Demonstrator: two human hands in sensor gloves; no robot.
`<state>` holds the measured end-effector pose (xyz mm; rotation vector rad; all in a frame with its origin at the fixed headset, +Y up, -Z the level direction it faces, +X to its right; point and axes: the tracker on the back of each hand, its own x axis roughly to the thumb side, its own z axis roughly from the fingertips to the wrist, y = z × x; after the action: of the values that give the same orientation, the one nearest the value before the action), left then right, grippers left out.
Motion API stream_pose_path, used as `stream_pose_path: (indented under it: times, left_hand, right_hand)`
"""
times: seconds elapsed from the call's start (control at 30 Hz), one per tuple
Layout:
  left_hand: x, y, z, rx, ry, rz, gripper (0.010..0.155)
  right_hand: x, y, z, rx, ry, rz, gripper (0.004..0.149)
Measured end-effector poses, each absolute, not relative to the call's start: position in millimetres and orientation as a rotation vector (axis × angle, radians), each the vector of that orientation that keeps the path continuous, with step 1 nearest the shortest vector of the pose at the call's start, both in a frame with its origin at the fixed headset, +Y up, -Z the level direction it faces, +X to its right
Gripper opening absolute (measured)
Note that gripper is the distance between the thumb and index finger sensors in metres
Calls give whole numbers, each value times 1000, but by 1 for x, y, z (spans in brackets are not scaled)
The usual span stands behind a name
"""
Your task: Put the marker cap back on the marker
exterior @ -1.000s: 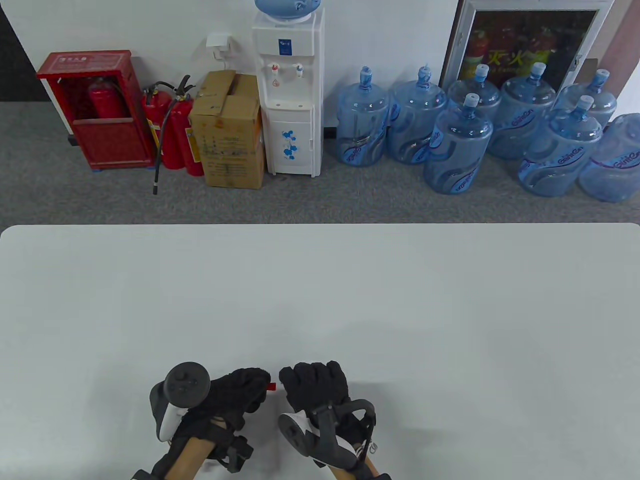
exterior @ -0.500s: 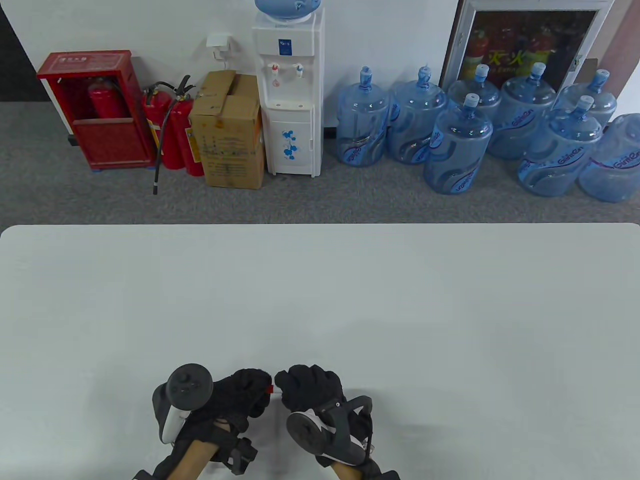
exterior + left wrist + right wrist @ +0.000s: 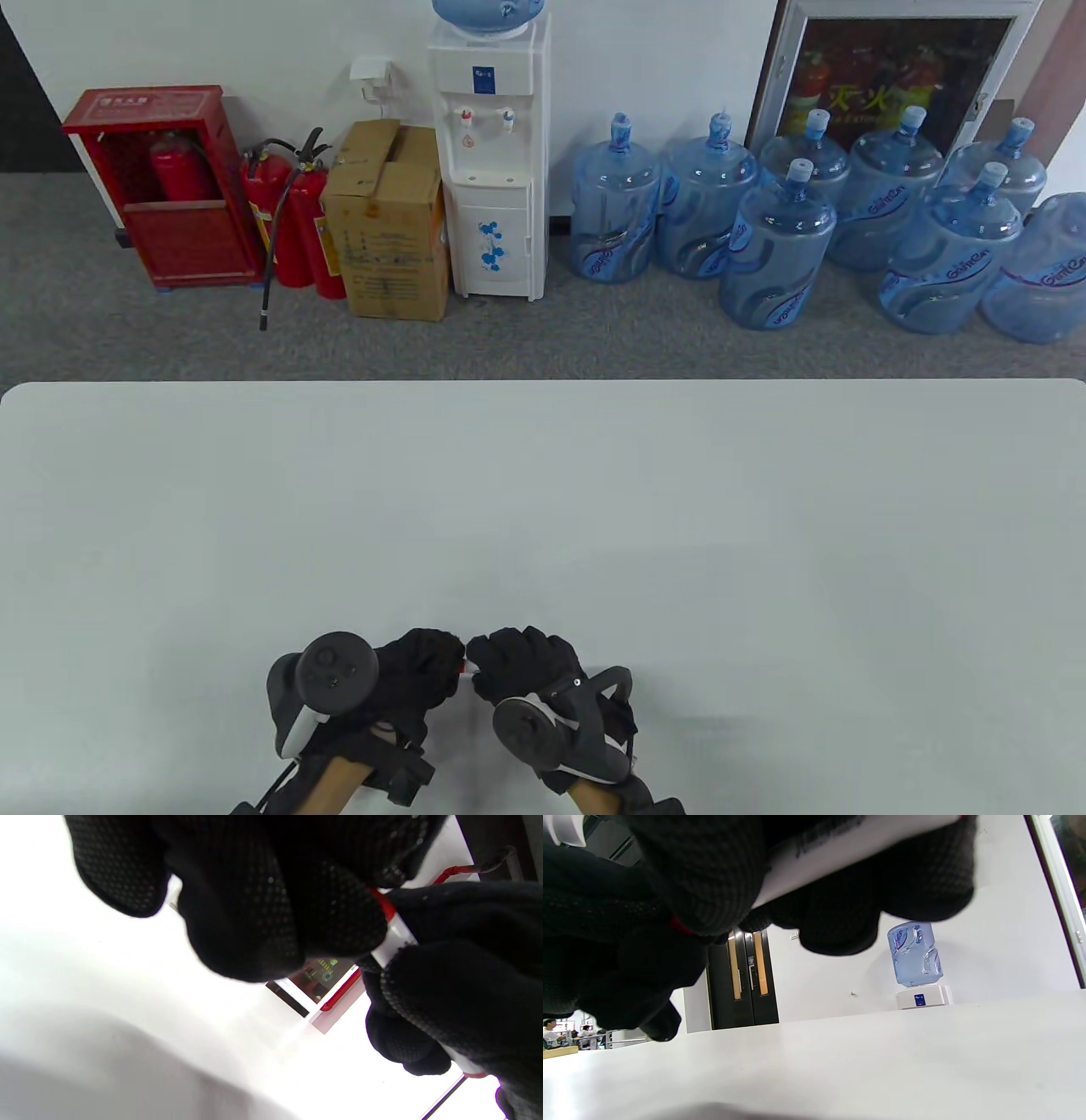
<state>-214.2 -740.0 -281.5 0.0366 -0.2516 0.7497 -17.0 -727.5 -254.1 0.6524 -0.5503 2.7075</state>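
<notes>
Two gloved hands are basically knuckle to knuckle near the front edge of the white tabletop (image 3: pixel 543 509), so I'd guess this is most of the way done. The left hand (image 3: pixel 416 679) has its fingers (image 3: pixel 263 912) curled around the red cap (image 3: pixel 384 902), which only peeks out as a red sliver. The right hand (image 3: pixel 526 675) has its fingers (image 3: pixel 704 874) wrapped around the white marker (image 3: pixel 848 853), which runs roughly level between the two hands, above the tabletop and not resting on it.

From the left wrist view the red cap edge sits right up against the white barrel, so the cap looks at least started onto the tip. Whether it's fully clicked home I honestly can't tell, since the gloves cover the joint. What's probably left is a last push together, then maybe setting it down.

Nothing else seems to be on the tabletop near the hands, so nothing blocks the push. Only snag is that the bulky gloves hide the seam.

Past the far edge there's stuff on the grey carpet: a water dispenser (image 3: pixel 492 161), a bunch of blue water jugs (image 3: pixel 776 250), a cardboard box (image 3: pixel 386 225), red fire extinguishers (image 3: pixel 293 221) and a red extinguisher cabinet (image 3: pixel 161 187). All well apart from the work.
</notes>
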Motion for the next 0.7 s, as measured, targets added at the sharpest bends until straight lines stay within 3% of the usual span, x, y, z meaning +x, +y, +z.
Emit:
stream_pose_path:
  times: [0.47, 0.6, 0.7]
  left_hand:
    - [-203, -721, -266, 302, -455, 535, 42]
    - [-207, -723, -270, 266, -394, 599, 41]
    - [-214, -730, -276, 150, -233, 718, 41]
  right_hand:
    - [-10, -733, -261, 650, -275, 2511, 51]
    - [-12, -735, -261, 626, -328, 2510, 51]
    - [-16, -738, -259, 634, -448, 2570, 51]
